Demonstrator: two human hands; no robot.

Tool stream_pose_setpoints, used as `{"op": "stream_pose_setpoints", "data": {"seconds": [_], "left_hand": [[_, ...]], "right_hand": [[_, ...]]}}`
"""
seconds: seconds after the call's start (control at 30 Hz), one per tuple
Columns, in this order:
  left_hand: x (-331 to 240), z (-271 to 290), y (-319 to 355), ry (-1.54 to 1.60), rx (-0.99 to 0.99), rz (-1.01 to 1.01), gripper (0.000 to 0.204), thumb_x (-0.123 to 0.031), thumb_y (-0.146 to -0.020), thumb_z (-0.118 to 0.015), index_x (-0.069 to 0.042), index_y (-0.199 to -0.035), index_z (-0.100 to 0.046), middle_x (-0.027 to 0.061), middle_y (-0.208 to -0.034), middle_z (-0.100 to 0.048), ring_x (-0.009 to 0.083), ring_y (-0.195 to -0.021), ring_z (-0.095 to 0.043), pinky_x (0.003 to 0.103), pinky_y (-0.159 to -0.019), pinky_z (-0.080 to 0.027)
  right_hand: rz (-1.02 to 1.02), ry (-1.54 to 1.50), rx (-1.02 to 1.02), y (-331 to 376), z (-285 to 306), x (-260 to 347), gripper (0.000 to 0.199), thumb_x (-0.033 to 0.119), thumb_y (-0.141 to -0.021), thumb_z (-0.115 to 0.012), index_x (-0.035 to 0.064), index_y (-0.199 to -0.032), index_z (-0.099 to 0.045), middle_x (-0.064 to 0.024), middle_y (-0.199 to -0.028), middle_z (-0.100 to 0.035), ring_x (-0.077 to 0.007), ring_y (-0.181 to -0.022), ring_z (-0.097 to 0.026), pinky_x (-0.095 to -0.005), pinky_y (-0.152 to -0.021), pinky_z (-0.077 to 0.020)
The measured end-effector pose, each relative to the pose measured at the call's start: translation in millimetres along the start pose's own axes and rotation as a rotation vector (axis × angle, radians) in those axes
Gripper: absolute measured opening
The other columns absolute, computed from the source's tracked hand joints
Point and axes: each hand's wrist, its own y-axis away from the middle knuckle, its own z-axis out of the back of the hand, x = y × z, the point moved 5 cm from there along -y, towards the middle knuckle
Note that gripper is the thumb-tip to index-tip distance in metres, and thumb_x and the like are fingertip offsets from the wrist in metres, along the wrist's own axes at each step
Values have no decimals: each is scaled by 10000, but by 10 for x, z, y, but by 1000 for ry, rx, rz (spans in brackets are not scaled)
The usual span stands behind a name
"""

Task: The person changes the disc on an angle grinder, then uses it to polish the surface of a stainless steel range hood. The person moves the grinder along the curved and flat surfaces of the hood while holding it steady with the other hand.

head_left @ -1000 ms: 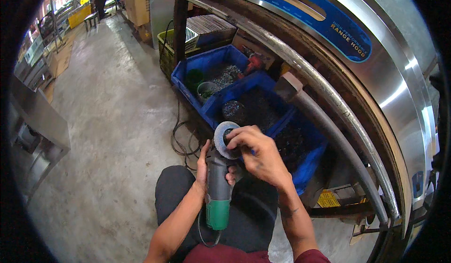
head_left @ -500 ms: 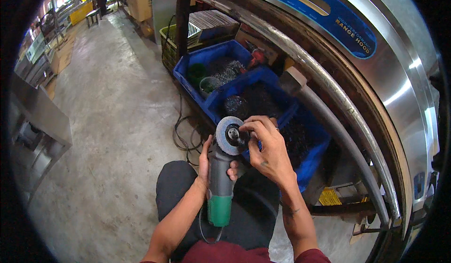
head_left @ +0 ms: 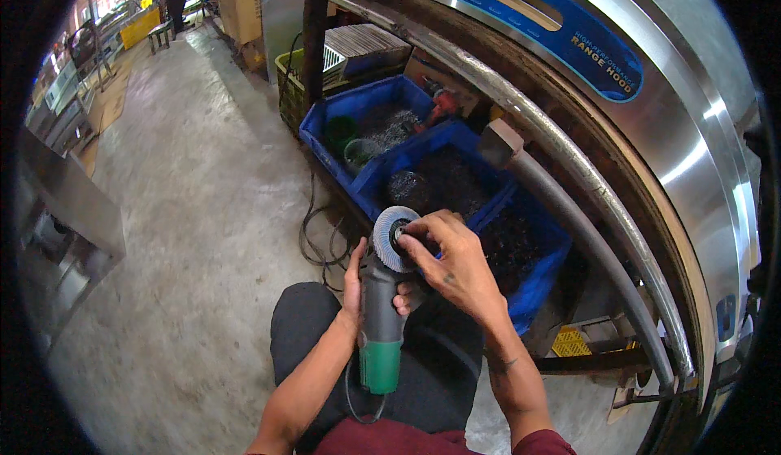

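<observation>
two hands share one angle grinder [head_left: 380, 300], lengthwise over my lap [head_left: 443, 333], its disc [head_left: 384, 243] at twelve o'clock, its green end [head_left: 380, 367] at six. my left hand [head_left: 351, 292] is closed round the dark body, likely to steady it with the disc facing me. my right thumb and fingers nearly pinch at the hub [head_left: 397, 232]; i cannot tell whether that right hand [head_left: 455, 264] grips anything. blue bins [head_left: 543, 288] sit towards one o'clock, probably for easy reach.

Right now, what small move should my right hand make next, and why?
Perhaps a gentle twist at the middle of the pale disc: your right hand has its fingertips there, while your left hand holds the grinder.
</observation>
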Motion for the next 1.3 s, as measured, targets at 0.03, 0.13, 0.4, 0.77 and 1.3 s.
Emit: {"op": "stream_pose_setpoints", "data": {"seconds": [0.03, 0.13, 0.4, 0.77, 1.3], "left_hand": [[-10, 25, 6, -11, 3, -8, 855, -885, -1003, -448, -118, -1282, -704, 132, -845, -660, 252, -600, -630, 402, -615, -555], [-6, 1, 9, -10, 3, -3, 893, -901, -995, -442, -88, -1264, -695, 128, -840, -643, 253, -639, -633, 398, -630, -560], [-2, -5, 4, 5, 27, -30, 889, -892, -1003, -444, -85, -1262, -710, 133, -815, -664, 259, -636, -668, 409, -633, -586], [0, 44, 4, -21, -49, 5, 892, -893, -999, -454, -76, -1239, -719, 163, -830, -668, 282, -622, -661, 427, -626, -579], [-3, 240, -23, -35, -84, 57, 939, -924, -995, -375, -62, -1263, -636, 131, -840, -588, 237, -652, -577, 403, -630, -513]], "right_hand": [[-8, -10, 10, 14, -39, -20, 176, 80, -998, -773, -7, -1147, -744, -203, -1143, -736, -401, -1078, -696, -471, -960, -562], [37, -51, 11, 43, -81, -35, 203, 105, -995, -776, 0, -1163, -733, -212, -1165, -723, -427, -1127, -668, -501, -996, -543], [50, 21, 5, 27, -63, 12, 239, 118, -977, -796, 11, -1178, -720, -217, -1156, -699, -430, -1131, -650, -514, -995, -538], [-152, -186, -60, 12, -27, -144, 321, 147, -978, -810, 26, -1265, -732, -124, -1130, -741, -236, -1042, -703, -387, -929, -568], [-814, -930, 13, 429, -445, -916, 501, 555, -1108, -677, 60, -1115, -747, -4, -1036, -704, -124, -967, -601, -318, -865, -492]]}}
